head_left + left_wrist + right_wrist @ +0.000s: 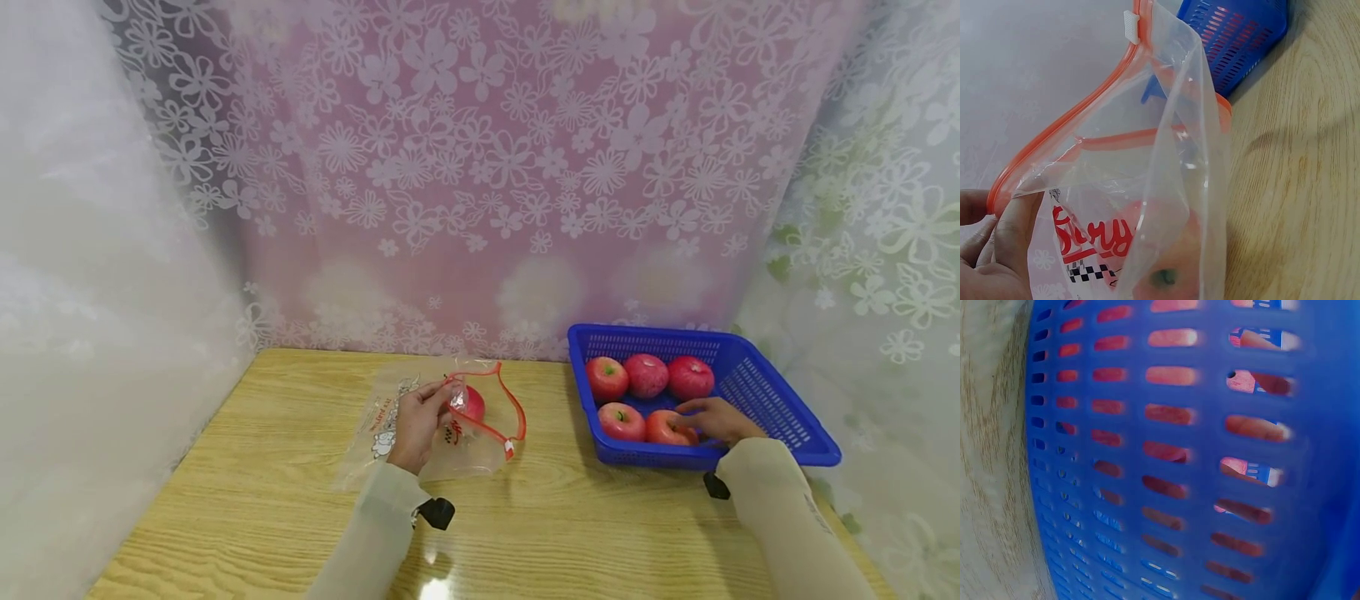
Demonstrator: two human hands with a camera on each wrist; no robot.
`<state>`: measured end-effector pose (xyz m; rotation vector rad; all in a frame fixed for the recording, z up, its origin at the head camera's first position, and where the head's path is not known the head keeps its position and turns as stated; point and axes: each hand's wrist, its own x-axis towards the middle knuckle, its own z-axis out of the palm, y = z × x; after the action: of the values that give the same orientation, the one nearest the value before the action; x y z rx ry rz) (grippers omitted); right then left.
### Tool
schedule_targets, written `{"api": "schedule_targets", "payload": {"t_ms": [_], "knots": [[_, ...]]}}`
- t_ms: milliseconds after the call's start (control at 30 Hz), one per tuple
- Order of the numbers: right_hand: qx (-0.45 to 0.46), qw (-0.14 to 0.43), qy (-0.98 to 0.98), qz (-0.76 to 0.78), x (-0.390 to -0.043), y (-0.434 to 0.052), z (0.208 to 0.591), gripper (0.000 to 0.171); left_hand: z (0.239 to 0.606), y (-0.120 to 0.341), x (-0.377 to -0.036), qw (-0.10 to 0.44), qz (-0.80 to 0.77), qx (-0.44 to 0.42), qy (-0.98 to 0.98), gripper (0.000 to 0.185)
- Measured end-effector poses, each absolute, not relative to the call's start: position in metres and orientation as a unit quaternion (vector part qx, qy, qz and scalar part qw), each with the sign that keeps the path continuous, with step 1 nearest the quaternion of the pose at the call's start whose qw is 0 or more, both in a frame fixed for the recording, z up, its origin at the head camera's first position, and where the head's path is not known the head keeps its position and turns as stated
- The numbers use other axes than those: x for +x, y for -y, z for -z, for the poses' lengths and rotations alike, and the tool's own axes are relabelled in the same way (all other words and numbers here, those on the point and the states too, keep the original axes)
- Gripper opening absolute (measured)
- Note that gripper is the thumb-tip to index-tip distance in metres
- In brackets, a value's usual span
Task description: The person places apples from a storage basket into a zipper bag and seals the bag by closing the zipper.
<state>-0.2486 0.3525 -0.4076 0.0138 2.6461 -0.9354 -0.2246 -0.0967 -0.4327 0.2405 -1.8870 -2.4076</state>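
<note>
My left hand point(420, 421) pinches the red-edged mouth of a clear zip bag point(480, 462), which lies on the table with its mouth spread towards the right. Inside the bag is one red apple point(474, 406); its stem end shows through the plastic in the left wrist view. Over at the right, my right hand point(720, 419) reaches into a blue basket point(780, 392) and has its fingers around the front apple point(663, 427). Several other apples point(647, 376) sit beside it. In the right wrist view the slotted basket wall point(1129, 419) hides most of that hand.
A wood-grain table point(570, 533) carries the bag and the basket. Behind it hangs a pink flowered curtain point(480, 208), with pale sheets at both sides. The white zip slider point(1131, 27) sits on the bag's red rim.
</note>
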Motion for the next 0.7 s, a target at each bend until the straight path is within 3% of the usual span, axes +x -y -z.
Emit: {"api": "schedule_targets", "payload": {"t_ms": [700], "knots": [[-0.031,0.231,-0.914,0.331,-0.263,-0.357,0.413,0.056,0.435,0.098,-0.224,0.039,0.795,0.071,0.601,0.027]]}}
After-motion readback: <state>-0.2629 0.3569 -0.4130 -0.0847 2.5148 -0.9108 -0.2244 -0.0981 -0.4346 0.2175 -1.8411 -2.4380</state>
